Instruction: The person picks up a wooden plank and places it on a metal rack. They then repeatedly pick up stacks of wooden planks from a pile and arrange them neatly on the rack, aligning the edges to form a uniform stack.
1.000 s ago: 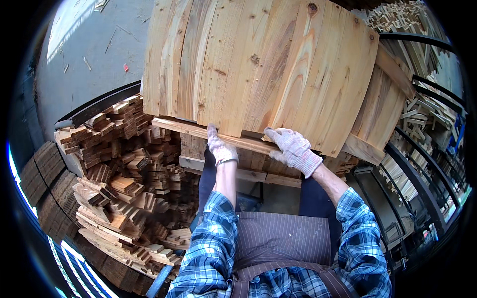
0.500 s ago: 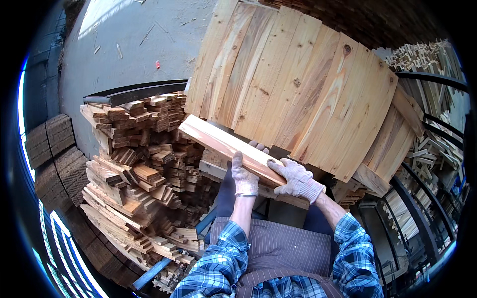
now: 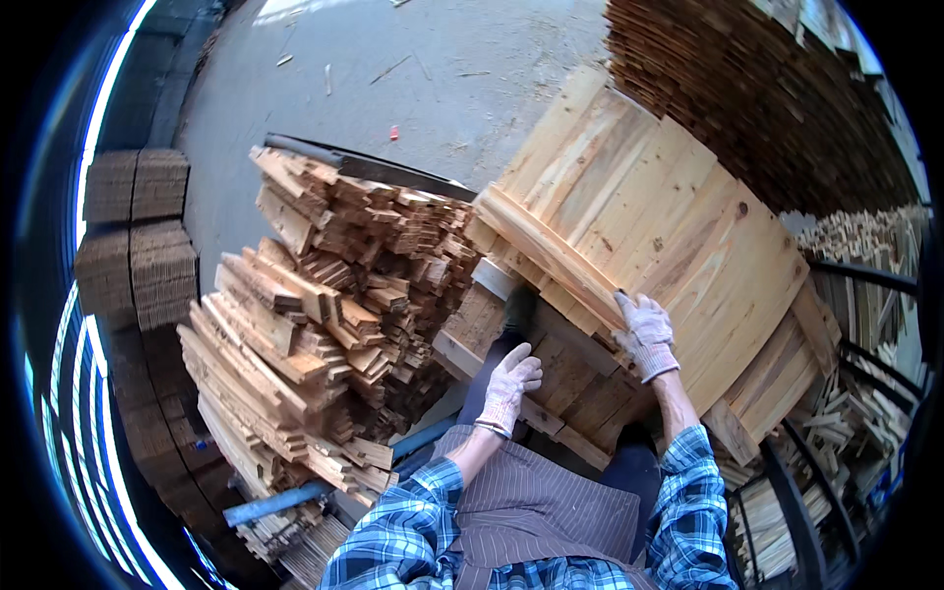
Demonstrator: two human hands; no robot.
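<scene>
A long wooden plank (image 3: 553,246) lies along the near left edge of a broad stack of pale boards (image 3: 678,211). My right hand (image 3: 647,337), in a white knitted work glove, has its fingers and thumb around the plank's near end. Apart from the wood, my gloved left hand (image 3: 511,386) hovers over my left thigh, holding nothing, its fingers loosely stretched and slightly bent. Under the plank, lower boards (image 3: 580,369) show between my legs.
An uneven heap of short wood pieces (image 3: 305,334) rises to my left, with a blue bar (image 3: 280,501) by its base. Black metal rails (image 3: 801,492) curve along the right, beside loose thin sticks (image 3: 865,413). Tall wood stacks (image 3: 747,108) stand far right; strapped brown bundles (image 3: 138,236) stand far left.
The plank went from both hands onto the boards' edge. My left hand let go and drew back toward my thigh; my right stays at the plank's end. The view has shifted left.
</scene>
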